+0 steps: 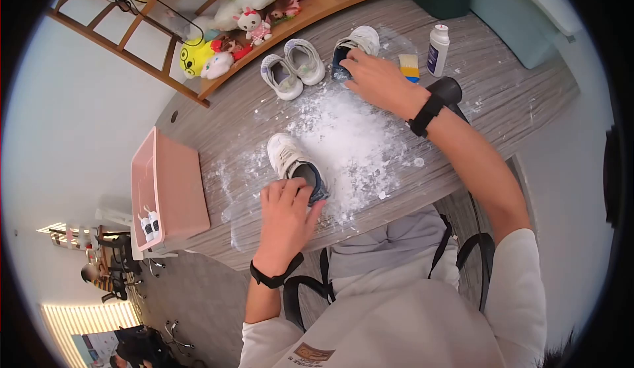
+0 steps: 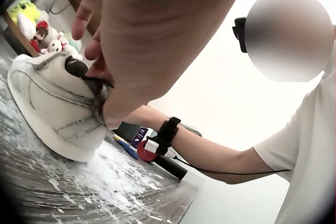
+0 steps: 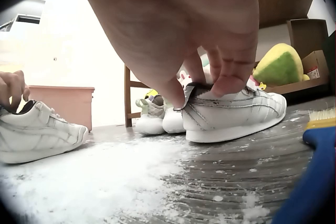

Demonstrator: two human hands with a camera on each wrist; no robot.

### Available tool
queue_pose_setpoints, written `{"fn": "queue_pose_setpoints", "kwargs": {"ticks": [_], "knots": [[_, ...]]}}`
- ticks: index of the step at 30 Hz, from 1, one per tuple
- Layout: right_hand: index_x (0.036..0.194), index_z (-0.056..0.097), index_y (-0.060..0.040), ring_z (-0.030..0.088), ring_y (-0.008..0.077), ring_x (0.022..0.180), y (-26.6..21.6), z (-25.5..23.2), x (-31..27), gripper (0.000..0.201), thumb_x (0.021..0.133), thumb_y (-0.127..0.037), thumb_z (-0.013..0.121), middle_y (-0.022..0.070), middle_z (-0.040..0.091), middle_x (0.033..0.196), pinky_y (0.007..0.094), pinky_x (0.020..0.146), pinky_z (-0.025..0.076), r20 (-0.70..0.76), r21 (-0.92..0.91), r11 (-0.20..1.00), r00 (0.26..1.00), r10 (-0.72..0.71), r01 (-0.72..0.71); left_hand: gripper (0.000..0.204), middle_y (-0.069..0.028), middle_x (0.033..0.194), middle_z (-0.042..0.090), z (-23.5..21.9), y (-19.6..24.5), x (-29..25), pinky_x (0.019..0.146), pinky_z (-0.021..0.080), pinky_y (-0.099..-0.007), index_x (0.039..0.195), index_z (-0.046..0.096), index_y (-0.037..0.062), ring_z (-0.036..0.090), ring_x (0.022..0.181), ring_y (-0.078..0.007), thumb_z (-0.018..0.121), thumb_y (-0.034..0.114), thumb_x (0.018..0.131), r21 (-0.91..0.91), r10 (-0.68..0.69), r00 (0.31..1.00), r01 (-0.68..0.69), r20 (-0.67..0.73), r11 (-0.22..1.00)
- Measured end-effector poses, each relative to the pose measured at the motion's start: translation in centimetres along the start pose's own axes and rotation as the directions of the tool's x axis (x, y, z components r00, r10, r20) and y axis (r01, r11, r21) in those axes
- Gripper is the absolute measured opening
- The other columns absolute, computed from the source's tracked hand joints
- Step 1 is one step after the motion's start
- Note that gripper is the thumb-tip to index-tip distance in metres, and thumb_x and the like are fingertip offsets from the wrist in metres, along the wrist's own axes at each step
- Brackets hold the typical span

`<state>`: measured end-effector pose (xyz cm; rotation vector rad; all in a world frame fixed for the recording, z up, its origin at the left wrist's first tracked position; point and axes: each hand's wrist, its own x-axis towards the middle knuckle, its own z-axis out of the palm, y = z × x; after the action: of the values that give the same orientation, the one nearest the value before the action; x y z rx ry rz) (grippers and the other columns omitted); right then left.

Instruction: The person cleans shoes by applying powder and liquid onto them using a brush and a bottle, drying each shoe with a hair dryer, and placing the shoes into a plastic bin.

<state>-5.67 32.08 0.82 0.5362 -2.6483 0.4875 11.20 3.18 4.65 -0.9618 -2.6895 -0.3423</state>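
Near the table's front edge, my left hand [image 1: 282, 221] grips the heel collar of a white sneaker [image 1: 284, 151], thumb and fingers on either side of its dark-lined opening. The left wrist view shows this sneaker [image 2: 58, 103] with its sole on the powdery tabletop. Farther back, my right hand [image 1: 383, 85] pinches the heel of a second white sneaker [image 1: 364, 36]. In the right wrist view that sneaker [image 3: 231, 116] stands upright on the table, toe pointing away. White powder [image 1: 350, 133] is spread between the two sneakers.
A pair of smaller white shoes [image 1: 305, 63] stands behind the powder. At the right are a brush [image 1: 409, 67], a white bottle [image 1: 437, 51] and a black cylindrical object [image 1: 446, 90]. A pink bin [image 1: 178, 183] borders the left; a toy-filled wooden shelf [image 1: 297, 28] runs along the back.
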Motion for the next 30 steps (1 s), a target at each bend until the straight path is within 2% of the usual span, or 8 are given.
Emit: {"fn": "queue_pose_setpoints", "kwargs": {"ticks": [4,7,13,19,22,25,28,30], "knots": [[0.121,0.064,0.0013,0.068,0.0374,0.101,-0.6,-0.3,0.0,0.037,0.093,-0.022,0.069,0.0173,0.064,0.115,0.0481,0.083,0.057,0.095,-0.005,1.0,0.995,0.022,-0.022,0.031,-0.0139,0.111,0.066,-1.0,-1.2,-0.4,0.084,0.051,-0.0442,0.107,0.068,-0.0003,0.061,0.097,-0.0346,0.081,0.014,0.083,-0.058,-0.076,0.994,0.081,0.074,0.995],[0.097,0.063,0.0016,0.069,0.0378,0.088,-2.8,-1.4,-2.6,0.02,0.089,-0.017,0.068,0.0191,0.064,0.1,0.046,0.075,0.058,-0.008,0.073,0.994,0.997,-0.077,0.077,0.031,-0.0153,0.111,0.067,-0.9,-2.1,-1.0,0.077,0.053,-0.0432,0.11,0.068,-0.0005,0.065,0.092,-0.0353,0.08,0.014,0.084,-0.139,-0.095,0.992,0.105,0.077,0.985],[0.092,0.06,-0.0004,0.067,0.031,0.085,-8.6,-3.2,-9.0,0.016,0.085,-0.011,0.069,0.015,0.058,0.097,0.04,0.07,0.057,0.069,0.232,0.944,0.964,-0.255,0.233,0.028,-0.0136,0.105,0.07,-1.9,-2.0,-0.4,0.077,0.055,-0.0429,0.108,0.068,0.0,0.066,0.091,-0.0353,0.079,0.013,0.085,-0.137,-0.103,0.982,0.125,0.158,0.983],[0.093,0.06,-0.0013,0.065,0.0264,0.089,-11.9,-3.1,-11.2,0.014,0.085,-0.008,0.067,0.0115,0.057,0.101,0.0379,0.073,0.057,0.166,0.287,0.912,0.923,-0.348,0.293,0.027,-0.0137,0.106,0.07,-2.2,-2.8,-0.9,0.077,0.054,-0.0433,0.106,0.066,-0.0001,0.065,0.092,-0.0352,0.078,0.011,0.085,-0.141,-0.065,0.986,0.087,0.151,0.986],[0.093,0.059,-0.0011,0.064,0.0263,0.089,-12.4,-2.9,-11.2,0.013,0.085,-0.008,0.067,0.0104,0.056,0.1,0.0385,0.075,0.057,0.114,0.329,0.898,0.932,-0.345,0.292,0.03,-0.0122,0.107,0.07,-2.4,-2.5,-1.0,0.082,0.053,-0.0425,0.109,0.065,0.0015,0.064,0.097,-0.0343,0.078,0.013,0.084,-0.103,-0.079,0.983,0.097,0.166,0.99],[0.1,0.061,0.0,0.066,0.0295,0.095,-12.3,-3.2,-10.7,0.02,0.085,-0.009,0.07,0.0124,0.058,0.106,0.0401,0.079,0.057,0.172,0.368,0.893,0.925,-0.339,0.259,0.041,-0.0089,0.112,0.068,-3.1,-1.8,-0.9,0.092,0.049,-0.042,0.12,0.064,0.0044,0.061,0.108,-0.0308,0.078,0.019,0.084,-0.006,-0.125,0.962,0.131,0.242,0.991],[0.114,0.062,-0.0013,0.066,0.033,0.103,-12.9,-5.1,-10.7,0.031,0.087,-0.011,0.073,0.0151,0.06,0.121,0.0413,0.085,0.056,0.177,0.441,0.891,0.962,-0.21,0.113,0.054,-0.0083,0.116,0.065,-3.8,-0.1,-0.2,0.101,0.042,-0.044,0.131,0.061,0.0092,0.055,0.115,-0.0285,0.079,0.029,0.084,0.079,-0.038,0.992,0.028,0.124,0.997],[0.122,0.062,-0.0037,0.065,0.0342,0.107,-12.7,-6.6,-11.2,0.038,0.087,-0.012,0.075,0.0154,0.059,0.129,0.0419,0.087,0.055,0.235,0.453,0.891,0.96,-0.152,0.03,0.06,-0.0095,0.116,0.063,-3.3,0.6,-0.2,0.103,0.04,-0.047,0.135,0.06,0.012,0.054,0.115,-0.0282,0.08,0.035,0.083,0.113,-0.01,0.988,-0.008,0.157,0.994]]}}
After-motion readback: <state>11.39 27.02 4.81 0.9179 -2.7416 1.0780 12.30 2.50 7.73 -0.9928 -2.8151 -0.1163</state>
